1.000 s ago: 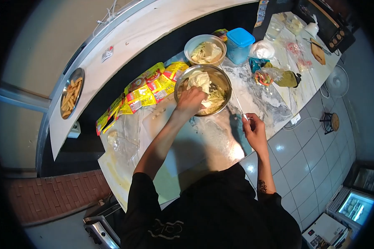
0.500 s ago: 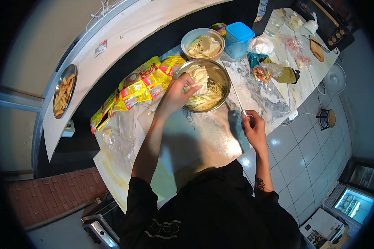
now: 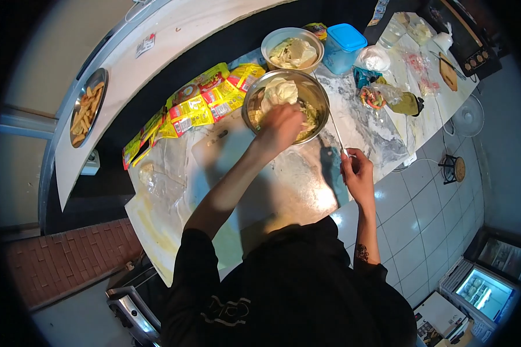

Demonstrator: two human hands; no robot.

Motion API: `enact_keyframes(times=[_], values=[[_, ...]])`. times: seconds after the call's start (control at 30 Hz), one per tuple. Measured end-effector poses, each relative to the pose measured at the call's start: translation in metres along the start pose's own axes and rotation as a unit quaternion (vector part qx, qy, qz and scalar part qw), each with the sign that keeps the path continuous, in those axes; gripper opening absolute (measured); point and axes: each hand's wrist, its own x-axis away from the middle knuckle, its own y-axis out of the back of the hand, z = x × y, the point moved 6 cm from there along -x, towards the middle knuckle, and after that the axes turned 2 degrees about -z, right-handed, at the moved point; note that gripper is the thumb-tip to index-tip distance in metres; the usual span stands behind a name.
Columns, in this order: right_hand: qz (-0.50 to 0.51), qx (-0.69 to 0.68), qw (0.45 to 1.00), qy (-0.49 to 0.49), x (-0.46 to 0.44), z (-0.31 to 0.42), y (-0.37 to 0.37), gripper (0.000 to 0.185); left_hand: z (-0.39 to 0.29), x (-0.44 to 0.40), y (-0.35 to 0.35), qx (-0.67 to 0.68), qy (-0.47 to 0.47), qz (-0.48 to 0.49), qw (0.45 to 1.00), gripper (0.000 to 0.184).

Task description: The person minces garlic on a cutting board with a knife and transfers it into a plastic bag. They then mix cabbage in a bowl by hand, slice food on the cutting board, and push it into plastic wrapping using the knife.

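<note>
A steel bowl is set on the desk, and in it lie a large pale piece of cabbage and loose shreds. By the look of it, the cutting is only partly done: shreds have been made, but the large piece is left uncut. More cabbage, in big pieces, is held in the second bowl, just behind.

The left hand is lowered into the steel bowl, beside the large piece; it is blurred, and whether anything is gripped cannot be told. By the right hand, a knife is gripped at its pale handle, with the fingers closed. Its long axis is slanted away from the body and slightly leftward, past the bowl's right rim; whether the rim is touched cannot be told.
</note>
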Motion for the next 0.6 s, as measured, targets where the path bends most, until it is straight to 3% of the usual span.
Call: enact_keyframes(times=[0.07,0.13,0.3,0.4,0.47,0.5,0.53,0.6], values=[[0.006,0.011,1.000,0.028,0.000,0.002,-0.001,0.023,-0.001,0.002,-0.011,0.004,0.002,0.013,1.000,0.011],[0.012,0.005,1.000,0.012,-0.001,0.004,-0.001,0.022,0.010,-0.002,-0.043,-0.108,0.137,0.268,0.947,0.018],[-0.001,0.002,1.000,-0.006,-0.001,0.014,0.007,0.021,0.013,0.002,-0.045,-0.097,0.090,0.182,0.974,0.007],[-0.001,0.006,1.000,0.000,-0.001,0.015,0.012,0.021,0.021,-0.002,-0.036,-0.069,0.132,0.212,0.966,0.008],[0.001,0.006,1.000,0.002,-0.002,0.018,0.009,0.021,0.012,-0.019,-0.011,0.017,0.178,0.201,0.963,0.011],[0.002,-0.006,1.000,-0.004,-0.001,0.021,0.009,0.020,0.014,-0.022,-0.003,0.053,0.219,0.219,0.949,0.020],[0.002,-0.018,1.000,-0.009,-0.001,0.023,0.008,0.020,0.012,-0.025,0.006,0.051,0.220,0.217,0.950,0.020],[0.009,-0.027,0.999,-0.016,0.000,0.024,0.005,0.020,0.017,-0.023,0.020,0.151,0.307,0.174,0.923,0.023]])
